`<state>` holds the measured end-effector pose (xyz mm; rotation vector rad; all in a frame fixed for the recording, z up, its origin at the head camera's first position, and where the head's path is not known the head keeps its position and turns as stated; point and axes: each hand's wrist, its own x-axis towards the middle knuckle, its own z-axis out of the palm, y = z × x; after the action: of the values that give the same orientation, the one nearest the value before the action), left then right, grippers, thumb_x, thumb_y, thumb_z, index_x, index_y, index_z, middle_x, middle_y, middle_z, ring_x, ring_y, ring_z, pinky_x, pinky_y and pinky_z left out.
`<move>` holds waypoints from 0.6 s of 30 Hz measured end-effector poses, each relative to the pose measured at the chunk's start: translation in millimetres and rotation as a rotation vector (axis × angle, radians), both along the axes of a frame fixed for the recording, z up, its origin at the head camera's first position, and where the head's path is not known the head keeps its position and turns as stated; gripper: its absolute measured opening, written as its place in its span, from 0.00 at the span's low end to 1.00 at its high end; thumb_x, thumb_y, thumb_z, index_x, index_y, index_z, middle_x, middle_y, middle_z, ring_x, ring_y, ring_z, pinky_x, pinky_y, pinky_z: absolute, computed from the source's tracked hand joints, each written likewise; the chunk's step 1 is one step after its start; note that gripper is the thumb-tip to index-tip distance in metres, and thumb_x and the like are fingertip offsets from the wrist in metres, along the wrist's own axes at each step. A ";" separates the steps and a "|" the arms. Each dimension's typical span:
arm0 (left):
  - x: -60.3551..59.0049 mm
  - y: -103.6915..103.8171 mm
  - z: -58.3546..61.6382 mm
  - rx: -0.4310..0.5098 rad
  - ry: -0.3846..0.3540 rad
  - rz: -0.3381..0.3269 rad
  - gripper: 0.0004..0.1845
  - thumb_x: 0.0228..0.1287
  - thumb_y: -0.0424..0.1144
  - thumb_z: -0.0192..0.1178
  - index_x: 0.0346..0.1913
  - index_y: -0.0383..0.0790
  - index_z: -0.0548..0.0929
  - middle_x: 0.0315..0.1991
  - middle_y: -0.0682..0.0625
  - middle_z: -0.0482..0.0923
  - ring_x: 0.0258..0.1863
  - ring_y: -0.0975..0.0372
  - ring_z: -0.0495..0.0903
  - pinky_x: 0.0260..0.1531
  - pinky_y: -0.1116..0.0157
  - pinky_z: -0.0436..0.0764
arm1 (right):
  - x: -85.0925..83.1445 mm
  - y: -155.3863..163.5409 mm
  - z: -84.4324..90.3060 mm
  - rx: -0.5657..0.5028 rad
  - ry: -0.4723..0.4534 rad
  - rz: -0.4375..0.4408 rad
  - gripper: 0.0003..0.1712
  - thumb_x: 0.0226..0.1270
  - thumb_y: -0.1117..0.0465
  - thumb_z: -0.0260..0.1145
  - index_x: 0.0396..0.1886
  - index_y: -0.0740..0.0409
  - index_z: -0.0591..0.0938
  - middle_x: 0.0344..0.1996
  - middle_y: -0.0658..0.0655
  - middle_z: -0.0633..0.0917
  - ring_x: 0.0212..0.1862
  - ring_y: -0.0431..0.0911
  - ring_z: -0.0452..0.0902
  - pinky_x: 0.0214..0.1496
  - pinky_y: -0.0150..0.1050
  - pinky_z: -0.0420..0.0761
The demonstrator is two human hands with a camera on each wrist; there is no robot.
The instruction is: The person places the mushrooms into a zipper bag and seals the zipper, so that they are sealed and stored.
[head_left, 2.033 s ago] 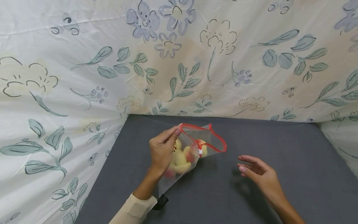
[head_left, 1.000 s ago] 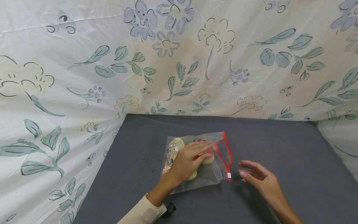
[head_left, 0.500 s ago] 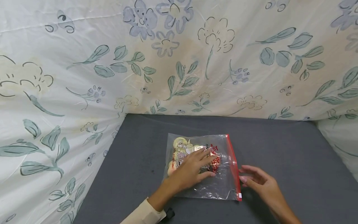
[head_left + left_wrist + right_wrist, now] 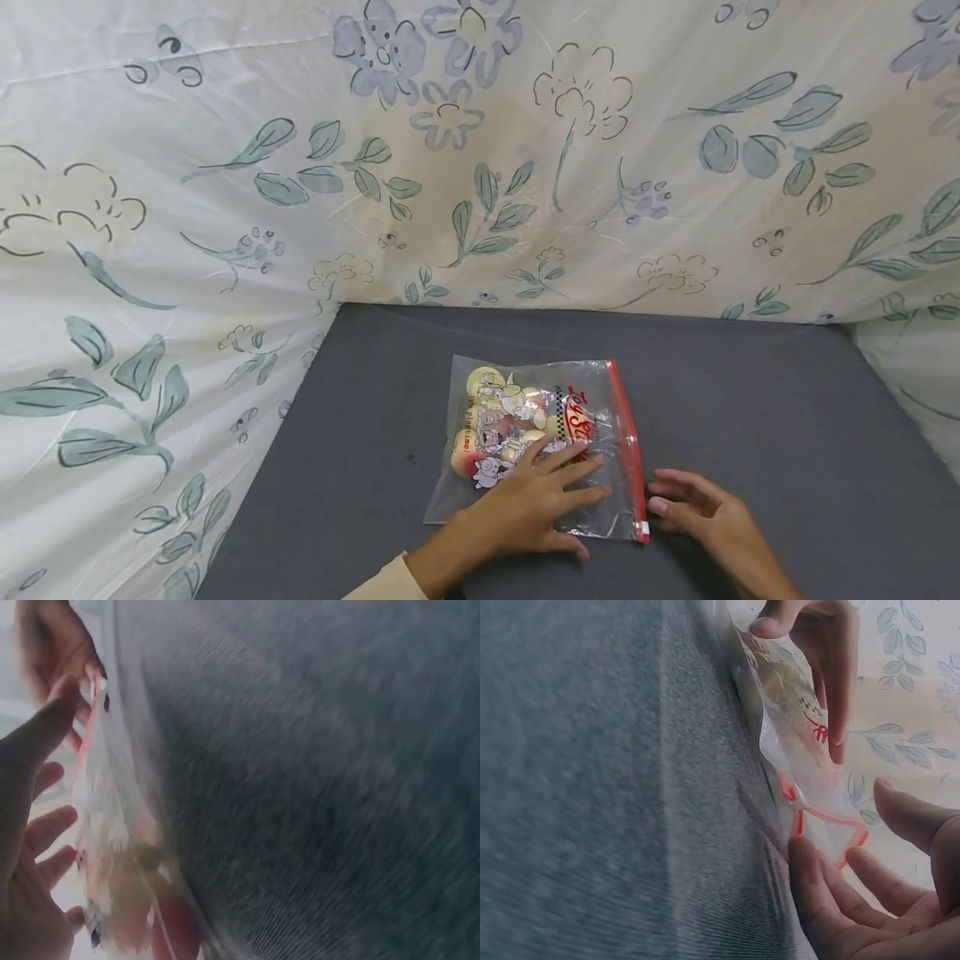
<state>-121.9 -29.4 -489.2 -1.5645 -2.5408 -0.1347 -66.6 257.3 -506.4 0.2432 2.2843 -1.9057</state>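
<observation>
two hands [image 4: 525,508] worked at one clear zip bag [image 4: 525,417] in the head view. the bag lay flat on the grey mat [image 4: 750,417], its red zip strip [image 4: 628,450] along the right edge, with yellow and red toys [image 4: 487,417] inside towards its far left part. the left hand lay on the near half of the bag, fingers straight and spread, pressing the plastic. the right hand [image 4: 701,521] rested on the mat just beside the strip's near end, fingers loosely extended, fingertips at the strip; it gripped nothing that could be seen. a flowered sheet [image 4: 480,167] stood behind and to the left of the mat.

in the left wrist view, blurred, the left hand [image 4: 30,847] showed open fingers beside the bag [image 4: 112,847], the right hand's fingers [image 4: 52,652] at the red strip's end.

in the right wrist view, the right hand [image 4: 870,900] lay open, one fingertip touching the buckled red strip [image 4: 832,825]; the left hand's fingers [image 4: 832,667] rested flat on the bag [image 4: 795,712].
</observation>
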 end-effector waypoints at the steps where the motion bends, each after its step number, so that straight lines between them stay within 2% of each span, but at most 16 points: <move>1: 1.1 0.6 -1.2 -0.012 0.007 -0.003 0.45 0.63 0.75 0.62 0.79 0.60 0.72 0.83 0.54 0.61 0.84 0.56 0.57 0.81 0.43 0.58 | 0.5 -0.6 -0.9 -0.002 -0.021 0.004 0.32 0.71 0.65 0.75 0.69 0.73 0.76 0.51 0.62 0.90 0.45 0.42 0.90 0.45 0.42 0.91; 3: 2.6 1.6 -3.7 -0.027 0.021 -0.004 0.46 0.63 0.76 0.62 0.80 0.60 0.71 0.83 0.54 0.61 0.84 0.56 0.56 0.82 0.42 0.56 | 1.4 -1.8 -2.5 -0.001 -0.062 0.015 0.33 0.70 0.64 0.76 0.69 0.73 0.76 0.53 0.64 0.89 0.45 0.41 0.89 0.45 0.42 0.91; 7: 4.4 2.5 -6.7 -0.034 0.049 0.001 0.46 0.63 0.75 0.63 0.80 0.60 0.71 0.83 0.53 0.62 0.84 0.56 0.56 0.82 0.43 0.56 | 3.6 -3.3 -5.3 0.002 -0.086 0.062 0.35 0.69 0.66 0.76 0.70 0.76 0.73 0.53 0.69 0.87 0.44 0.44 0.89 0.45 0.44 0.91; 13: 6.9 4.5 -8.9 -0.051 0.079 -0.006 0.46 0.64 0.75 0.62 0.80 0.59 0.70 0.83 0.54 0.62 0.85 0.58 0.55 0.81 0.46 0.60 | 5.5 -2.0 -7.9 0.003 -0.119 0.129 0.38 0.71 0.66 0.74 0.72 0.80 0.68 0.46 0.67 0.90 0.39 0.47 0.90 0.43 0.44 0.92; 18: 8.7 6.5 -9.5 -0.063 0.138 -0.013 0.44 0.65 0.74 0.62 0.80 0.60 0.70 0.82 0.56 0.64 0.84 0.60 0.56 0.81 0.48 0.60 | 5.2 -2.6 -8.2 0.003 -0.138 0.141 0.39 0.71 0.67 0.73 0.73 0.81 0.66 0.42 0.65 0.91 0.38 0.48 0.91 0.42 0.44 0.92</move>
<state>-113.2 -23.0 -498.6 -1.5557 -2.4517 0.0509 -61.3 254.7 -514.6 0.2005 2.1547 -1.7601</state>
